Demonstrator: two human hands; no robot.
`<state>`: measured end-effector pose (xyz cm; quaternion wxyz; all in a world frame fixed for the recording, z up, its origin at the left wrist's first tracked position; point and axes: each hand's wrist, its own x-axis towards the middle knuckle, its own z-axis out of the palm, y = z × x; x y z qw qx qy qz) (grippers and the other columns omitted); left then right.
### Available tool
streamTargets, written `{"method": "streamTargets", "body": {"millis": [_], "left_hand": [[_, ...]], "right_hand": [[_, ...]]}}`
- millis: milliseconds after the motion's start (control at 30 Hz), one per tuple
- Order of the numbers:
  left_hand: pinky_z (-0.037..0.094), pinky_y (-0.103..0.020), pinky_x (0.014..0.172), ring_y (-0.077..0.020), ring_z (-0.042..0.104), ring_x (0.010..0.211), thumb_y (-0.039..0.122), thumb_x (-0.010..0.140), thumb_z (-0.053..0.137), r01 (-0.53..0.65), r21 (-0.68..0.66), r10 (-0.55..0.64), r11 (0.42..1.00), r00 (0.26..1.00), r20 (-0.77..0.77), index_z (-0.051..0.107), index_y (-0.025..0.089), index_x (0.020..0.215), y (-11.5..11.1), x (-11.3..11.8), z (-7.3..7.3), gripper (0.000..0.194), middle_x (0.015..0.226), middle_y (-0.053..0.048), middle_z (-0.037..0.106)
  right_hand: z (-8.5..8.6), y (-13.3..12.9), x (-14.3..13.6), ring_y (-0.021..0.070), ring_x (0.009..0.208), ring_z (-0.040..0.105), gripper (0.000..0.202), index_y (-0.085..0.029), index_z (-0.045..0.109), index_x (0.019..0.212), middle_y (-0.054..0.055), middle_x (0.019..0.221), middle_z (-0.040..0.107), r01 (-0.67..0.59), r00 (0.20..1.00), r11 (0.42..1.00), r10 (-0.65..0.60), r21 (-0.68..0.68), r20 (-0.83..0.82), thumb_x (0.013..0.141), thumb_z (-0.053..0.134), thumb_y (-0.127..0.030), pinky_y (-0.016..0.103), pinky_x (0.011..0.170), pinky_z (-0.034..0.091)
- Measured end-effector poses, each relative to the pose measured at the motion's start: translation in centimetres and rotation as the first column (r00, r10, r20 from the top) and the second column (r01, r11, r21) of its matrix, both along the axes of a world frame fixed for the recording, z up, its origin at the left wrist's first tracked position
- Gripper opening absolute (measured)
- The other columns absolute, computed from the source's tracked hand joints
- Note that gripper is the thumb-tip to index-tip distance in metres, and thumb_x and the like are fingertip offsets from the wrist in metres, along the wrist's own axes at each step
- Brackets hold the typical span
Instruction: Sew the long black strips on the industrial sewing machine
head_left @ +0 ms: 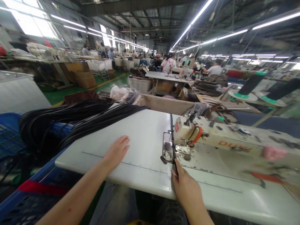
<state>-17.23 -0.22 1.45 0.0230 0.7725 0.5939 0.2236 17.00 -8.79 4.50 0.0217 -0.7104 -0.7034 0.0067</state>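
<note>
My right hand (187,186) is closed around the near end of a narrow black strap (172,128). That strap runs straight away from me across the white sewing table (142,134), along the left side of the sewing machine (206,132). A metal plate (167,145) is set into the tabletop beside the strap. To the left, my left hand (117,150) is over the tabletop, fingers extended and holding nothing. Whether it touches the surface I cannot tell. A bundle of long black straps (110,117) drapes over the table's far left edge.
A blue plastic crate (44,200) stands at the table's left. Black thread cones (252,83) rise behind the machine at right. Beyond the table is a beige-sided bin (164,103). Several people sit or stand farther back at other workstations.
</note>
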Motion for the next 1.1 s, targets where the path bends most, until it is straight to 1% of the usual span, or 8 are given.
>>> {"method": "streamTargets", "body": {"millis": [167, 233, 333, 467, 567, 667, 833, 1100], "left_hand": [[0.033, -0.05, 0.122, -0.0285, 0.04, 0.148, 0.041, 0.101, 0.048, 0.342, 0.0, -0.342, 0.94, 0.939, -0.021, 0.048, 0.02, 0.148, -1.2, 12.3, -1.1, 0.051, 0.155, -0.013, 0.05], [0.031, -0.05, 0.123, -0.0286, 0.036, 0.151, 0.04, 0.102, 0.048, 0.418, 0.001, -0.418, 0.908, 0.908, -0.036, 0.046, 0.021, 0.15, -1.8, 15.7, -0.9, 0.052, 0.157, -0.011, 0.048], [0.029, -0.049, 0.123, -0.0284, 0.034, 0.152, 0.036, 0.103, 0.045, 0.457, 0.006, -0.457, 0.889, 0.889, -0.042, 0.047, 0.019, 0.15, -2.2, 18.6, -0.5, 0.05, 0.157, -0.011, 0.048], [0.027, -0.041, 0.125, -0.023, 0.043, 0.147, 0.023, 0.103, 0.041, 0.47, 0.055, -0.469, 0.881, 0.882, -0.032, 0.054, 0.017, 0.144, -2.6, 19.4, -0.4, 0.044, 0.152, -0.01, 0.054], [0.026, -0.038, 0.125, -0.0208, 0.049, 0.143, 0.025, 0.104, 0.041, 0.469, 0.098, -0.469, 0.878, 0.883, -0.032, 0.058, 0.018, 0.141, -3.0, 19.3, -0.5, 0.041, 0.149, -0.009, 0.058], [0.024, -0.038, 0.125, -0.0223, 0.046, 0.145, 0.037, 0.106, 0.039, 0.438, 0.113, -0.434, 0.892, 0.899, -0.053, 0.056, 0.016, 0.143, -3.3, 19.4, -0.4, 0.045, 0.151, -0.01, 0.056], [0.019, -0.041, 0.127, -0.0277, 0.036, 0.151, 0.06, 0.103, 0.038, 0.393, 0.114, -0.383, 0.913, 0.919, -0.095, 0.051, 0.011, 0.147, -3.3, 19.9, -0.1, 0.068, 0.156, -0.014, 0.048], [0.02, -0.041, 0.124, -0.0261, 0.041, 0.147, 0.051, 0.107, 0.033, 0.394, 0.151, -0.378, 0.907, 0.917, -0.125, 0.054, 0.011, 0.145, -3.3, 19.9, -0.1, 0.059, 0.153, -0.011, 0.053]], "right_hand": [[0.4, -0.2, -0.2, 0.0228, 0.083, 0.077, 0.047, -0.02, 0.049, 0.15, 0.012, 0.111, 0.077, -0.005, 0.999, 1.0, 0.005, -0.009, -0.041, 0.104, 0.042, -0.027, 0.03, 0.069, 0.055], [0.4, -0.3, -0.2, 0.0233, 0.084, 0.077, 0.048, -0.018, 0.048, 0.151, 0.013, 0.112, 0.076, -0.01, 0.997, 1.0, 0.009, -0.001, -0.078, 0.104, 0.041, -0.028, 0.03, 0.07, 0.055], [0.2, -0.7, 0.2, 0.0234, 0.087, 0.076, 0.049, -0.016, 0.047, 0.151, 0.015, 0.116, 0.075, -0.024, 0.986, 0.999, 0.028, 0.022, -0.167, 0.104, 0.04, -0.03, 0.031, 0.073, 0.056], [-0.1, -1.1, 1.4, 0.0235, 0.099, 0.074, 0.049, -0.016, 0.052, 0.146, 0.016, 0.128, 0.071, -0.042, 0.934, 0.998, 0.054, 0.043, -0.353, 0.104, 0.039, -0.036, 0.032, 0.083, 0.056], [0.1, -0.9, 2.7, 0.0241, 0.097, 0.074, 0.049, -0.019, 0.061, 0.137, 0.012, 0.121, 0.074, 0.03, 0.905, 0.999, -0.012, 0.037, -0.426, 0.103, 0.037, -0.046, 0.033, 0.083, 0.055], [0.3, -0.4, 3.8, 0.0259, 0.094, 0.074, 0.051, -0.019, 0.065, 0.132, 0.012, 0.11, 0.077, 0.124, 0.918, 0.991, -0.094, 0.055, -0.386, 0.101, 0.037, -0.048, 0.034, 0.081, 0.055], [-0.5, 0.0, 4.1, 0.0258, 0.092, 0.073, 0.047, -0.019, 0.065, 0.129, 0.011, 0.106, 0.077, 0.13, 0.956, 0.988, -0.103, 0.081, -0.274, 0.101, 0.037, -0.043, 0.033, 0.076, 0.052], [-1.8, -0.5, 4.2, 0.0227, 0.09, 0.072, 0.039, -0.021, 0.066, 0.125, 0.009, 0.104, 0.077, 0.085, 0.976, 0.98, -0.045, 0.179, -0.215, 0.098, 0.041, -0.033, 0.029, 0.074, 0.049]]}}
